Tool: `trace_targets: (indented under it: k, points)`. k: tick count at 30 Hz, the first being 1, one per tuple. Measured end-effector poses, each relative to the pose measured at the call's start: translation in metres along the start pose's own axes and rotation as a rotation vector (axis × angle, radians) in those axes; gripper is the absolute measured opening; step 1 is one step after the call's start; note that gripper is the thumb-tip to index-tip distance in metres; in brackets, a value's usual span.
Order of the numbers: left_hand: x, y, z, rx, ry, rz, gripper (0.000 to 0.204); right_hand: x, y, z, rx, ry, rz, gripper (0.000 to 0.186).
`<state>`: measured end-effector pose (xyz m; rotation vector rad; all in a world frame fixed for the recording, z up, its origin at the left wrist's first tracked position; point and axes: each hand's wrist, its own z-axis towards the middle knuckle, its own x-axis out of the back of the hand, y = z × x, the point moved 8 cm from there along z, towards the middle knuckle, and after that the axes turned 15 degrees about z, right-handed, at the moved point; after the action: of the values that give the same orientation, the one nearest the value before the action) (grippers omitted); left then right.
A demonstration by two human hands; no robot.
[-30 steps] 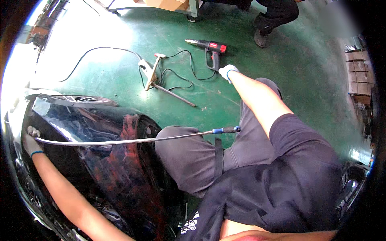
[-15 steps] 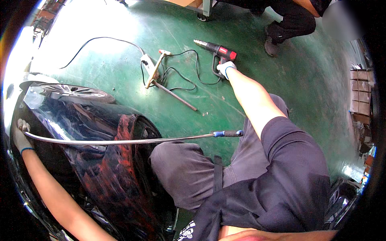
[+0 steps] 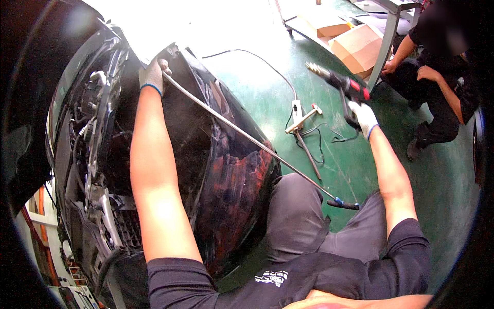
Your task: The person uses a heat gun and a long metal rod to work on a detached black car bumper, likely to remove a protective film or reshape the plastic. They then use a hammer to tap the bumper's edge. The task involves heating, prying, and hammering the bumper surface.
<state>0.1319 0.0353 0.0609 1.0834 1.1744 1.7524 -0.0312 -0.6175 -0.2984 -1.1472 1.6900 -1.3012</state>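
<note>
My left hand (image 3: 153, 75), in a light knit glove with a blue cuff, is closed around the far end of a long metal rod (image 3: 234, 126) at the upper edge of a dark car body. From there the rod slants across a black panel (image 3: 234, 190) with reddish smears. Its blue-and-black grip (image 3: 343, 204) lies by my knees. On the right, my gloved right hand (image 3: 364, 117) is wrapped round the handle of a black-and-red heat gun (image 3: 346, 86). Slightly blurred, the heat gun is held above the green floor, nozzle toward the upper left.
A T-shaped tool (image 3: 303, 119) and a power strip (image 3: 296, 109) lie on the floor among black cords (image 3: 252, 52). Cardboard boxes (image 3: 356, 47) sit on a wheeled rack at the back. A crouching person (image 3: 437, 98) is close by on the right. Open car structure (image 3: 98, 139) lies at left.
The view has swung left, showing more of the car body. My right hand has lifted the heat gun off the floor. The left hand stays at the rod's end.
</note>
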Motion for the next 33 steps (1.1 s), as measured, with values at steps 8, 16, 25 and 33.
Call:
trace_targets:
  k: [8, 16, 25, 33]
  points:
    - [-0.013, 0.004, -0.011, -0.033, 0.011, 0.052, 0.028, -0.138, -0.249, -0.052, 0.444, 0.035, -0.353, 0.045]
    - [-0.033, 0.013, -0.033, 0.063, 0.07, 0.049, 0.03, -0.217, -0.331, -0.034, 0.76, 0.019, -0.508, 0.068]
    - [-0.023, -0.008, -0.013, 0.15, -0.028, 0.191, 0.038, -0.211, -0.339, -0.058, 0.795, -0.171, -0.319, 0.077]
    - [-0.012, -0.024, 0.016, 0.155, -0.051, 0.135, 0.029, -0.215, -0.37, -0.045, 0.863, -0.102, -0.427, 0.08]
